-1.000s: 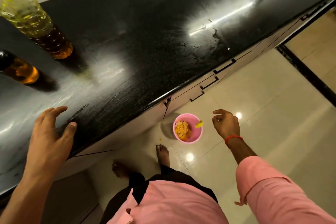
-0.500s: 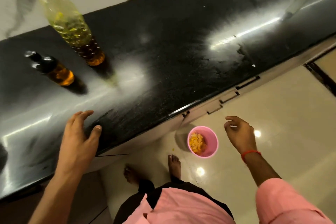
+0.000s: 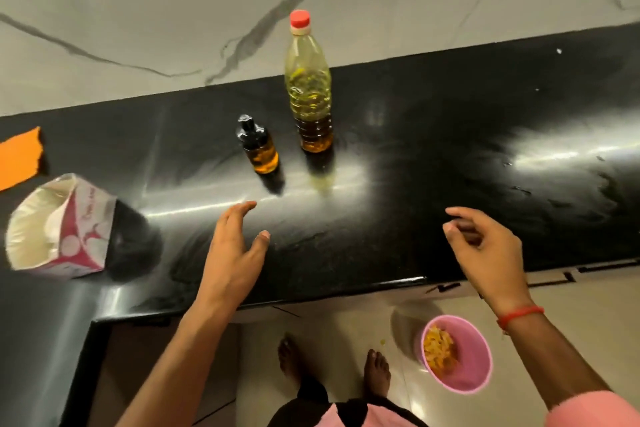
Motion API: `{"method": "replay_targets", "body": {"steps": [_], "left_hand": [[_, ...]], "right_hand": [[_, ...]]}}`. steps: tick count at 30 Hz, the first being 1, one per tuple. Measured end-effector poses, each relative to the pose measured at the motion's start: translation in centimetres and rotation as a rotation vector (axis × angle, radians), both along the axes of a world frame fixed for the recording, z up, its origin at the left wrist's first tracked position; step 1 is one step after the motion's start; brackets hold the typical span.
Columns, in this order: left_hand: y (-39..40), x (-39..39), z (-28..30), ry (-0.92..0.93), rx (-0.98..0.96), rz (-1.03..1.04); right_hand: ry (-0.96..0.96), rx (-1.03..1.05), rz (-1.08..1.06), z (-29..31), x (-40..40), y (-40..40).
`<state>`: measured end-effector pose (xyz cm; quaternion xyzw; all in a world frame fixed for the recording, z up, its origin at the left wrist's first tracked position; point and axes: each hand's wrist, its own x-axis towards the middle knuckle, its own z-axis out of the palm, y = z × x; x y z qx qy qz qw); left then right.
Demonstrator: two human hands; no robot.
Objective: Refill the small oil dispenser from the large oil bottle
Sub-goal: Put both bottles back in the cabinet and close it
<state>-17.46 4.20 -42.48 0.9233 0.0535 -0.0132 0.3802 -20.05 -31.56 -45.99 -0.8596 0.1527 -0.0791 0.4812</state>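
From your head camera, the large oil bottle (image 3: 309,87) stands capped near the worktop's (image 3: 450,135) back edge, with the small oil dispenser (image 3: 259,146) just beside it on its left. Your left hand (image 3: 232,253) hovers near the front edge, fingers spread and holding nothing. Your right hand (image 3: 485,246) hangs loosely curled, also empty.

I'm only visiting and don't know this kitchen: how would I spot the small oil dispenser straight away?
Look at the long black countertop under the marbled wall. Near its middle stand two upright bottles, side by side and apart. The small oil dispenser is the short dark one with a black cap, amber oil at its base, left of the large oil bottle, which is tall, clear and red-capped.
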Motion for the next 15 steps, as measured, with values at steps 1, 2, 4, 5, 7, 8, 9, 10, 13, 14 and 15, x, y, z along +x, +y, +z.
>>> {"method": "replay_targets", "body": {"steps": [1, 2, 4, 5, 7, 8, 9, 10, 13, 14, 15], "left_hand": [[0.5, 0.4, 0.0, -0.009, -0.018, 0.029], [1.0, 0.9, -0.1, -0.010, -0.045, 0.057], [0.8, 2.3, -0.6, 0.030, -0.139, 0.095], [0.9, 3.1, -0.7, 0.061, -0.218, 0.133], [0.9, 5.2, -0.7, 0.118, -0.407, 0.233], [0.8, 6.3, -0.8, 0.139, -0.475, 0.275], [0.8, 7.5, -0.9, 0.154, -0.512, 0.307], [0.9, 8.7, -1.2, 0.161, -0.525, 0.329], [1.1, 11.8, -2.1, 0.114, -0.442, 0.352], [1.1, 12.8, -2.4, 0.095, -0.409, 0.348], [1.2, 13.6, -2.7, 0.079, -0.394, 0.346]], "right_hand": [[-0.024, 0.014, 0.041, 0.6, 1.4, 1.5], [-0.044, 0.022, 0.085, 1.1, 2.6, 2.9], [-0.054, 0.037, 0.153, 1.6, 4.9, 4.6], [-0.046, 0.055, 0.194, 1.7, 6.4, 5.7], [0.011, 0.165, 0.250, 1.7, 9.8, 7.7], [0.054, 0.238, 0.258, 1.6, 11.7, 8.5], [0.091, 0.291, 0.257, 1.6, 13.4, 9.3], [0.122, 0.321, 0.244, 1.5, 15.0, 10.0], [0.168, 0.296, 0.200, 1.7, 18.8, 12.0], [0.173, 0.267, 0.204, 1.7, 19.8, 12.6], [0.174, 0.239, 0.223, 1.7, 20.5, 13.2]]}}
